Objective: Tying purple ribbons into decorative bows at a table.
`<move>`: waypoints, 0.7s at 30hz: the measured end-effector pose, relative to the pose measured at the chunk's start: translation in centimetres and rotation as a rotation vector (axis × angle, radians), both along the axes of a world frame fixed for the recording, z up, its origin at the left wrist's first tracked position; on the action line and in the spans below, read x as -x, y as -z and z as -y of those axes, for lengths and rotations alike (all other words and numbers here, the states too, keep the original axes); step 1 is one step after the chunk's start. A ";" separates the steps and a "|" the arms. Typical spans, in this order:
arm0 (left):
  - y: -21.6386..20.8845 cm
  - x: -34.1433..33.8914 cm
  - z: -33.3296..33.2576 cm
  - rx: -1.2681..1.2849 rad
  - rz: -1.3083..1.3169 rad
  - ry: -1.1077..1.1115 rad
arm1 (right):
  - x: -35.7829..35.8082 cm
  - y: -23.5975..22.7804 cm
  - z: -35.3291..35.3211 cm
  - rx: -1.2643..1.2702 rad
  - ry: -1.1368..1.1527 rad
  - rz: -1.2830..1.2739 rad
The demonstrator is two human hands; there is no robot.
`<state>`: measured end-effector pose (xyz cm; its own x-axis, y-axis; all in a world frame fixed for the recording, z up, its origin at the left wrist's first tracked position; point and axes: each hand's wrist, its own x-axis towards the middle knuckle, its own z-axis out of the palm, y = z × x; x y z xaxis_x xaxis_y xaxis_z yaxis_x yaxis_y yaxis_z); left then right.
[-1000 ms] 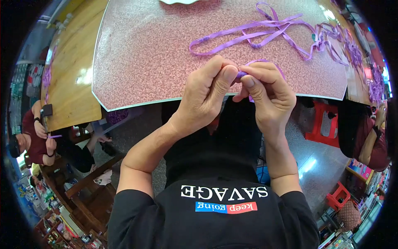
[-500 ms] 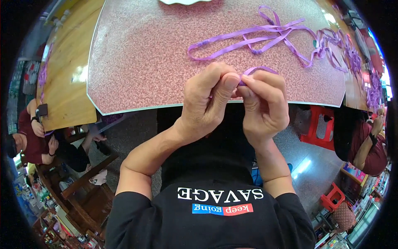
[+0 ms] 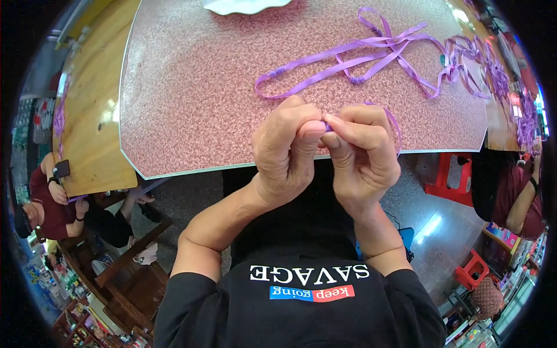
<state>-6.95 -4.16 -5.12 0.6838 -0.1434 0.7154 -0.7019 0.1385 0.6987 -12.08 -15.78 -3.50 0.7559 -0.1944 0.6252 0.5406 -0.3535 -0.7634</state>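
Both hands meet above the near edge of the speckled pink tabletop [image 3: 191, 104]. Between the thumbs and fingertips they pinch a small dark purple piece of a purple ribbon [image 3: 395, 123]. My left hand [image 3: 288, 152] grips it from the left, its thumb pressed against the curled fingers. From the other side my right hand [image 3: 364, 152] pinches it with thumb and forefinger; the rest of the ribbon loops out behind this hand and over the table edge. The fingers hide most of the pinched part. Farther off lies a loose purple ribbon [image 3: 313, 59] with darker purple bands, folded into long loops.
At the far edge stands a white scalloped dish [image 3: 246, 6]. More purple ribbons [image 3: 496, 81] are heaped at the right. A wooden table [image 3: 96, 127] adjoins on the left, where a person [image 3: 49, 200] sits; another person [image 3: 519, 203] is at right, near a red stool [image 3: 455, 180].
My hands have come slightly nearer to me and to the left, still pinching the ribbon. Its loop behind my right hand now hangs lower, past the table edge.
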 end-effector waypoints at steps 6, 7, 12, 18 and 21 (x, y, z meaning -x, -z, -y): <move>-1.7 0.3 -1.4 -0.191 -0.089 0.122 | -1.4 -1.0 2.4 0.211 -0.092 0.187; -1.9 0.4 -1.5 -0.182 -0.173 0.150 | -1.5 -0.9 2.2 0.175 -0.111 0.175; -2.2 0.6 -0.8 -0.160 -0.257 0.124 | -1.6 0.3 1.5 0.007 -0.100 0.134; -2.4 -0.4 -1.3 -0.209 -0.524 0.267 | -2.0 0.1 2.1 -0.045 -0.112 -0.097; -2.8 -0.7 -1.7 -0.253 -0.599 0.361 | -2.4 -0.7 3.2 0.055 -0.129 -0.120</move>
<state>-6.28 -2.49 -2.31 0.8256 -0.5439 0.1501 -0.1318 0.0728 0.9886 -9.66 -19.02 -2.80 0.8421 -0.0595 0.5360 0.4901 -0.3302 -0.8067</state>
